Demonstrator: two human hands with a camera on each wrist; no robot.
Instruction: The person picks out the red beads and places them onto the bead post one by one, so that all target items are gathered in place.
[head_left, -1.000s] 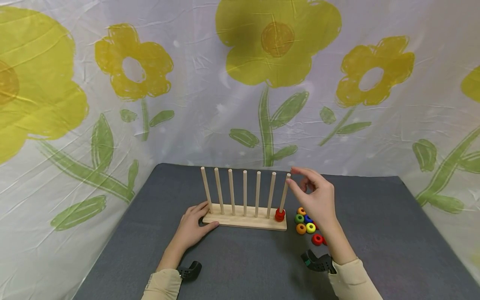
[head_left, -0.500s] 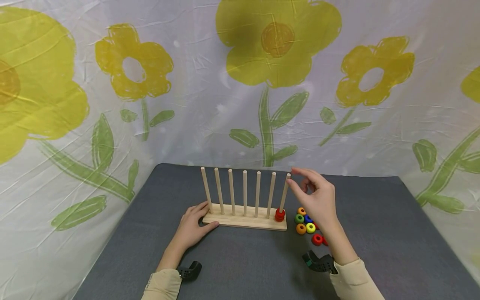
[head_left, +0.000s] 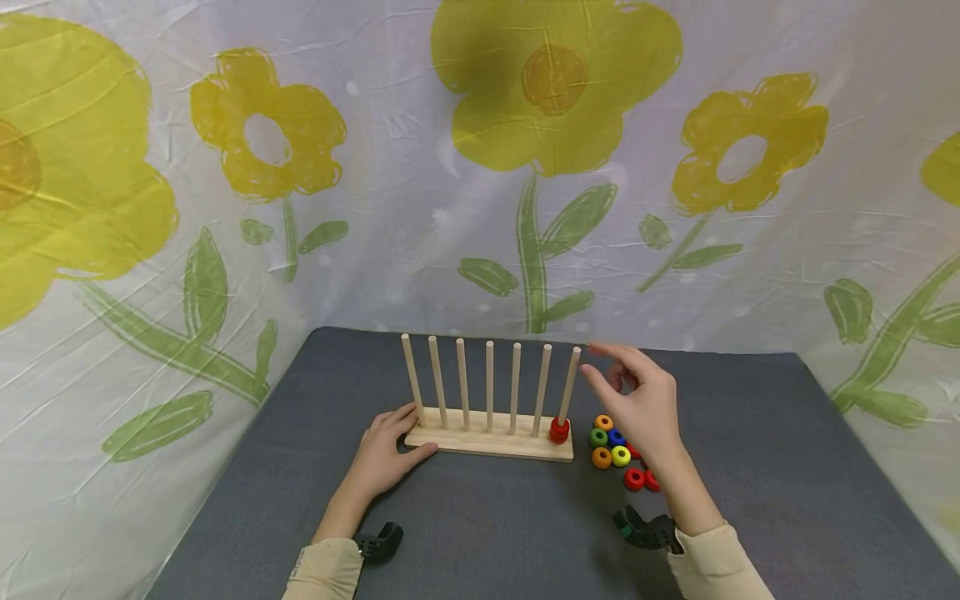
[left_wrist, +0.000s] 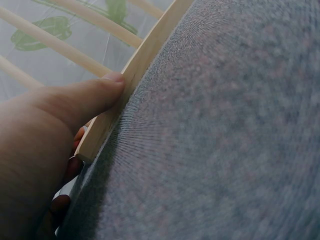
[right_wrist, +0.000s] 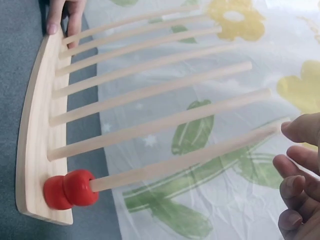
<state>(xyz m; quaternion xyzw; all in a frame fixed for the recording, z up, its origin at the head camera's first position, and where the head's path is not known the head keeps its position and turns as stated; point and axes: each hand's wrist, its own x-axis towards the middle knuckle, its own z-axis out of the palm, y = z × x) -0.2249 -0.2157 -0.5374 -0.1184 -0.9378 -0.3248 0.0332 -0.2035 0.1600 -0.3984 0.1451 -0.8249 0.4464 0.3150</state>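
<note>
A wooden peg rack [head_left: 491,444] with a row of several upright pegs stands on the table. Two red beads [right_wrist: 71,189] are stacked at the foot of its rightmost peg [right_wrist: 190,161]. My left hand [head_left: 382,454] grips the rack's left end, thumb [left_wrist: 102,95] along the front edge and fingers behind it. Beside the top of the rightmost peg, my right hand [head_left: 637,400] holds nothing; its thumb and index finger are apart. Loose beads in orange, green, blue, yellow and red lie right of the rack, such as the yellow bead [head_left: 620,456], some partly behind my right forearm.
A dark grey cloth [head_left: 480,533] covers the table. Behind it hangs a white curtain [head_left: 390,250] printed with yellow flowers. Each wrist wears a black camera mount, the right one [head_left: 645,529] close to the loose red beads.
My right hand has drawn slightly to the right, away from the tip of the rightmost peg. More of the loose red beads shows. My left hand and the rack have stayed put.
</note>
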